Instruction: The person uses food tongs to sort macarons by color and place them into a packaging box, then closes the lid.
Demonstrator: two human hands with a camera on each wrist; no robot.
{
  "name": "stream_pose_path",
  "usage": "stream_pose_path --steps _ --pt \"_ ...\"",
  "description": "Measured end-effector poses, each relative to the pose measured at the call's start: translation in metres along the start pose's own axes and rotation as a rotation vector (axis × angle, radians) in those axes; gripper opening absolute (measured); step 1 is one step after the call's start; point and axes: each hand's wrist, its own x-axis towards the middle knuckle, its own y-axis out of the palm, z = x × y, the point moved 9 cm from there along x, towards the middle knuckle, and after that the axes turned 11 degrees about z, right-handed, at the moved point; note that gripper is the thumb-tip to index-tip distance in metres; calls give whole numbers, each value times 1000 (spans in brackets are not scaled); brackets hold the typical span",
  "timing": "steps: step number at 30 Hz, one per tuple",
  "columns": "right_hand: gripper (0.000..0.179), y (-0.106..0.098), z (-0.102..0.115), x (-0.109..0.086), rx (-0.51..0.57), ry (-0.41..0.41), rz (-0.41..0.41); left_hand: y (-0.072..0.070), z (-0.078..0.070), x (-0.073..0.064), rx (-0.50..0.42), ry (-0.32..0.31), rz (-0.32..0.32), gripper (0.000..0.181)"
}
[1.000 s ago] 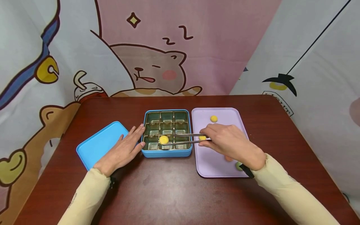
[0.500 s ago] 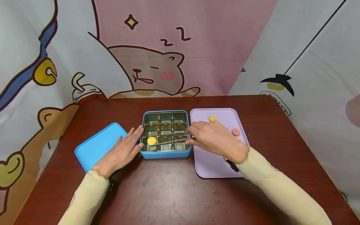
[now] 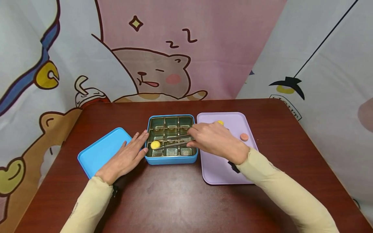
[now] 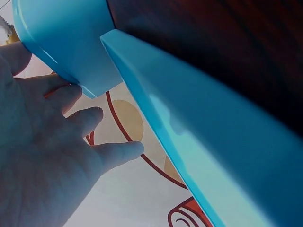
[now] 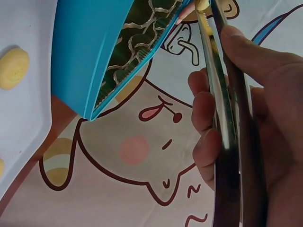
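My right hand [image 3: 218,140] grips long metal tongs [image 3: 175,144], with the thumb along one arm and curled fingers on the other in the right wrist view. At the tips is a small round yellow piece [image 3: 155,145], at the front-left compartment of a blue box [image 3: 172,160]. A clear divided insert [image 3: 172,122] fills that box. My left hand [image 3: 125,160] lies with its fingers extended against the box's left side. In the left wrist view, the fingertips of the left hand [image 4: 42,123] meet the blue wall [image 4: 71,42].
A light blue lid [image 3: 102,150] lies left of the box, partly behind the left hand. To the right is a lilac tray [image 3: 221,176] with a pink round piece [image 3: 244,137] and a yellow piece [image 3: 220,122] half covered by the right hand. A patterned cloth hangs behind the table.
The right hand has moved left with the tongs, carrying the yellow piece across the box's front row to the front-left compartment. The left hand stays at the box.
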Motion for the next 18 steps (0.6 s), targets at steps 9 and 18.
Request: stream_pose_path --steps 9,18 --pt "32 7 4 13 -14 24 83 1 1 -1 -3 -2 -2 65" --pt "33 10 12 21 -50 7 112 1 0 -2 0 2 -8 65"
